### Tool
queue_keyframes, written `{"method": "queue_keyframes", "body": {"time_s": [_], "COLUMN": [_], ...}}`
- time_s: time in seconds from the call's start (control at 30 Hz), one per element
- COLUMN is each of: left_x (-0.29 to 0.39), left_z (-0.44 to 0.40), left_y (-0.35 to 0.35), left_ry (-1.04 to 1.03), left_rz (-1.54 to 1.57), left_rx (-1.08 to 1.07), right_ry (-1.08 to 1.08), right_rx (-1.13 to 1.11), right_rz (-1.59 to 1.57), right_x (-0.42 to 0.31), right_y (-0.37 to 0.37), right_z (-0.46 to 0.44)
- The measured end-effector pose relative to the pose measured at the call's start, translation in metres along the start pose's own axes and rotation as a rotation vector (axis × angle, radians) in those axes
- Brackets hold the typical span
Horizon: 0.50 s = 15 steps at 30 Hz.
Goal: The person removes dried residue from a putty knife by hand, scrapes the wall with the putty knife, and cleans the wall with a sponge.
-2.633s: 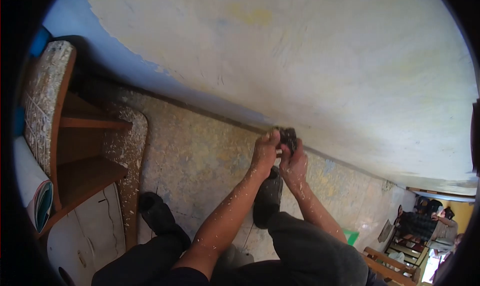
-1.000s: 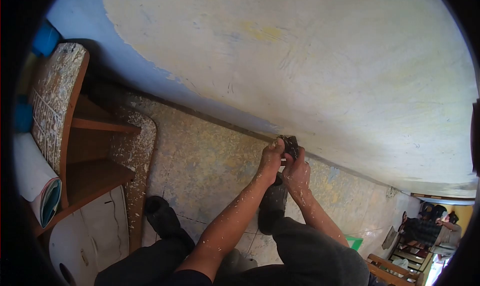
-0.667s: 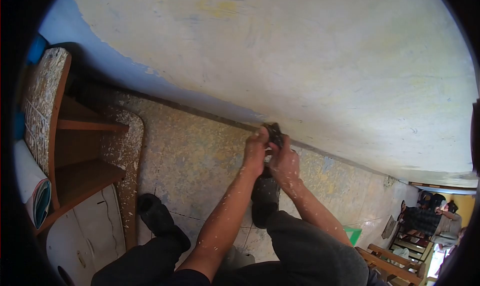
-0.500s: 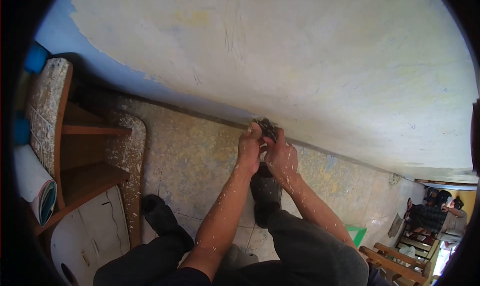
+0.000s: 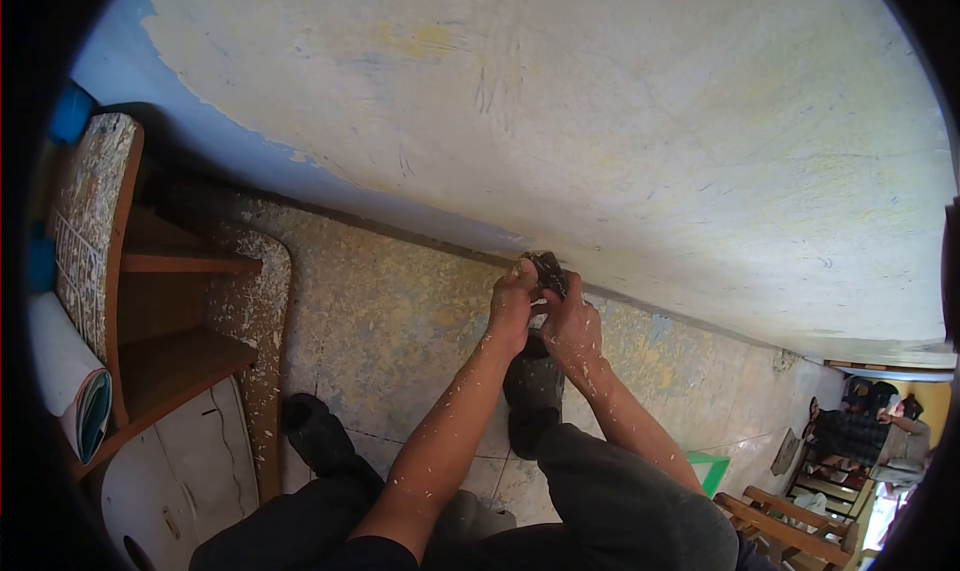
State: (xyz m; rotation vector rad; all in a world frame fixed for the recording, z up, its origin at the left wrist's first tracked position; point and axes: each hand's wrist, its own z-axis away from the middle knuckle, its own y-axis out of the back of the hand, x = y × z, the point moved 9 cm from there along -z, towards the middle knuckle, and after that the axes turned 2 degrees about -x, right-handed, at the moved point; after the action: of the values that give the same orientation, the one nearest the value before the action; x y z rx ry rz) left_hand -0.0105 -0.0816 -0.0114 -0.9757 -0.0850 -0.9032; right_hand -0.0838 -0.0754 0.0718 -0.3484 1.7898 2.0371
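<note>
shelf unit (image 5: 187, 363): flake-strewn, left of the floor (image 5: 390, 321)
left grip (image 5: 510, 303): fingers closed on the block's near side, low by the wall (image 5: 560, 121)
dark block (image 5: 550, 274): between both hands, near the wall's foot; shifted only slightly from a moment ago, so the work there seems ongoing; wall contact unclear
right grip (image 5: 573, 331): fingers bent closed against its other side
green frame (image 5: 712, 474): beside the right forearm (image 5: 645, 436)
</note>
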Motion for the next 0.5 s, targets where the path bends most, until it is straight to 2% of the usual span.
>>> {"method": "queue_keyframes", "body": {"time_s": [0.13, 0.2, 0.3, 0.37, 0.5], "left_x": [-0.011, -0.001, 0.011, 0.017, -0.012], "left_z": [-0.001, 0.0, 0.004, 0.003, -0.007], "left_y": [0.0, 0.002, 0.006, 0.006, 0.01], "left_ry": [0.045, -0.002, -0.039, -0.072, 0.001], "left_rz": [-0.028, -0.011, 0.03, 0.05, -0.043], "left_rx": [0.005, 0.018, 0.025, 0.017, 0.036], "right_ry": [0.004, 0.002, -0.06, -0.028, 0.009], "right_rx": [0.037, 0.068, -0.023, -0.077, 0.004], "right_rz": [-0.061, -0.106, -0.004, 0.038, -0.063], "right_x": [0.01, 0.002, -0.015, -0.02, 0.003], "right_y": [-0.005, -0.001, 0.003, 0.001, -0.008], "right_z": [0.011, 0.003, 0.0, -0.006, 0.005]}}
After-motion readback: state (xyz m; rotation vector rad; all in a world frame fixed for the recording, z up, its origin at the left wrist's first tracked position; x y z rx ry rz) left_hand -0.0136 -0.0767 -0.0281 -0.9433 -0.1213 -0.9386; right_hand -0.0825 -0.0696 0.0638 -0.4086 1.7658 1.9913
